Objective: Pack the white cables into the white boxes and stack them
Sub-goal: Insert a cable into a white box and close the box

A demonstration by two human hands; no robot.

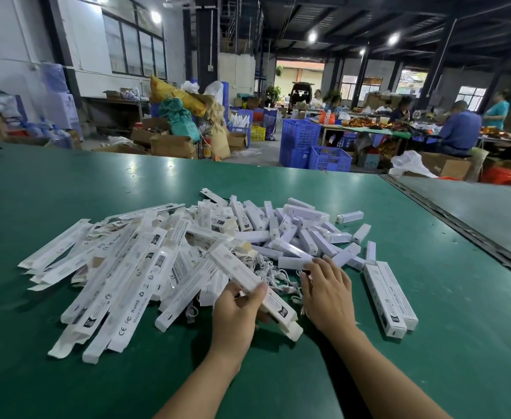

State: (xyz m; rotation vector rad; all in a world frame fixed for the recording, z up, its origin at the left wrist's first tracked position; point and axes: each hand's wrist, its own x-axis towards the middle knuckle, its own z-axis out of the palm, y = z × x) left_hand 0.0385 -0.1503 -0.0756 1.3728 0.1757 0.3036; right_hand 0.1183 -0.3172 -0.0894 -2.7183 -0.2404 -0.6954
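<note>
Cables (pixel 281 287) half-buried; left hand (pixel 236 309) grips box (pixel 243 271).

A green table (pixel 66 207) fills the near ground. Far left, a white wall (pixel 6 40) carries dark-framed windows (pixel 133 49). Cardboard boxes (pixel 172 145) and blue crates (pixel 299 140) sit on the grey floor (pixel 263 149). Round ceiling lamps (pixel 393 39) shine under dark beams. Far right, people (pixel 460 128) sit at a cluttered worktable (pixel 369 130).
</note>
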